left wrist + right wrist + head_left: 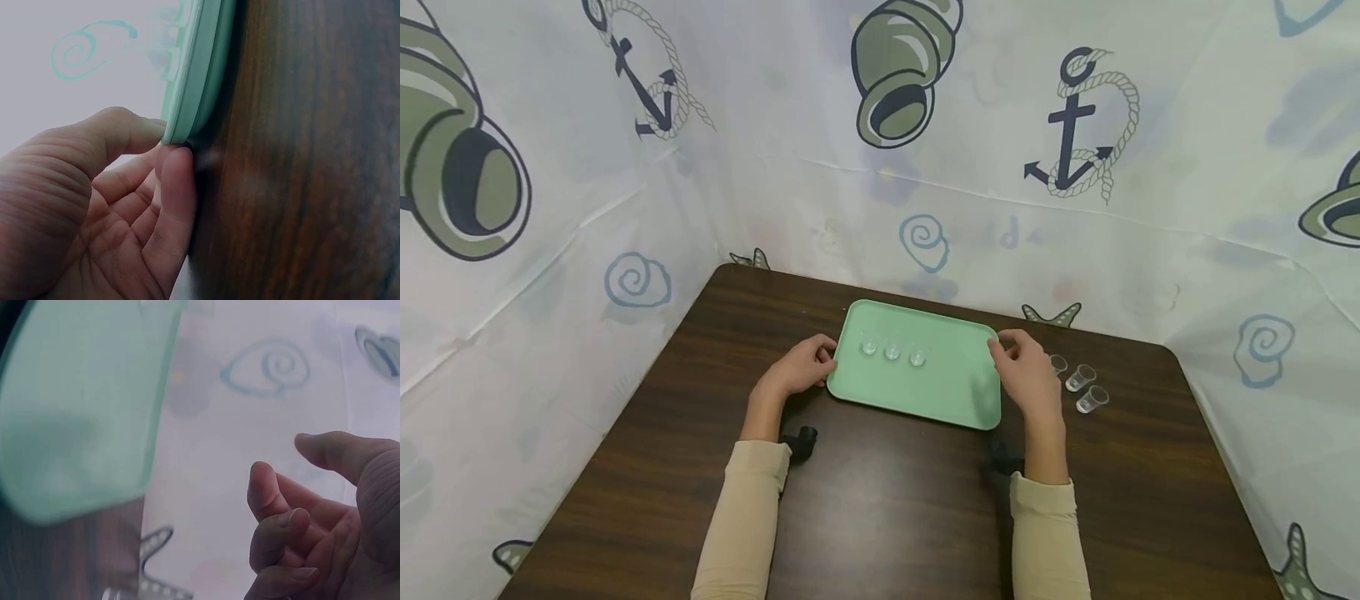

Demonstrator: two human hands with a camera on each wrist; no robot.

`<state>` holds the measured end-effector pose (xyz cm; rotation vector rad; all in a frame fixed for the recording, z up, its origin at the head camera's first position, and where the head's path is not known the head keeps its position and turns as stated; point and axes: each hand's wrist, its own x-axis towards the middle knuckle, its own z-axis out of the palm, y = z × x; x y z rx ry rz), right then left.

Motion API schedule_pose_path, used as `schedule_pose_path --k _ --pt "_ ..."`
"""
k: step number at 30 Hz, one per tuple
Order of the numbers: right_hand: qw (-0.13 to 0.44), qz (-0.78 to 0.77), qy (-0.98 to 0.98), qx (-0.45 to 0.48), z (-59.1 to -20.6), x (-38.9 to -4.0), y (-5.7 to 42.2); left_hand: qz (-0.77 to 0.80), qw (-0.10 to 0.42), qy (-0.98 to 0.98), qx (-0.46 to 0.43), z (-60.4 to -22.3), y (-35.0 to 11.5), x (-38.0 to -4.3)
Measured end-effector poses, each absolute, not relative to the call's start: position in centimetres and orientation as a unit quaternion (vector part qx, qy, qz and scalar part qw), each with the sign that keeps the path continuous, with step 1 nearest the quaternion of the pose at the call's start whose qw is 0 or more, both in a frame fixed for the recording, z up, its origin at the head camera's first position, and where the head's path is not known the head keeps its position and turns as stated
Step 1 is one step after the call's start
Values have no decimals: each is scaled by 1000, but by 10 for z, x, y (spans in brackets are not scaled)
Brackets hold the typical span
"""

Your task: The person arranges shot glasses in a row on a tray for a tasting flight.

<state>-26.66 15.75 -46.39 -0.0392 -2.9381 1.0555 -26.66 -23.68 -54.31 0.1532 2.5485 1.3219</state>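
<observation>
A mint-green tray (958, 383) lies on the dark wooden table, with three small clear cups (892, 352) in a row on its left half. At the tray's left end, my left hand (801, 367) pinches the rim. The left wrist view shows that hand's thumb on top of the tray edge (199, 81) and its fingers curled beneath. My right hand (1030, 375) is beside the right end, overlapping the corner in the head view. From the right wrist, this hand (319, 531) appears apart from the tray (81, 394), its fingers loosely bent around nothing.
Right of the right hand, three more clear cups (1080, 378) sit on the table (880, 508), one partly hidden by the hand. A patterned white curtain (820, 200) hangs around the table's back and sides. Black wrist-worn gear (801, 444) shows at the left wrist.
</observation>
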Motion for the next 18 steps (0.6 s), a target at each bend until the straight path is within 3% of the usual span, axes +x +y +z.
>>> schedule_pose_path --k 18 --pt "8 341 -927 -158 -458 -252 257 465 141 873 51 -543 -239 -269"
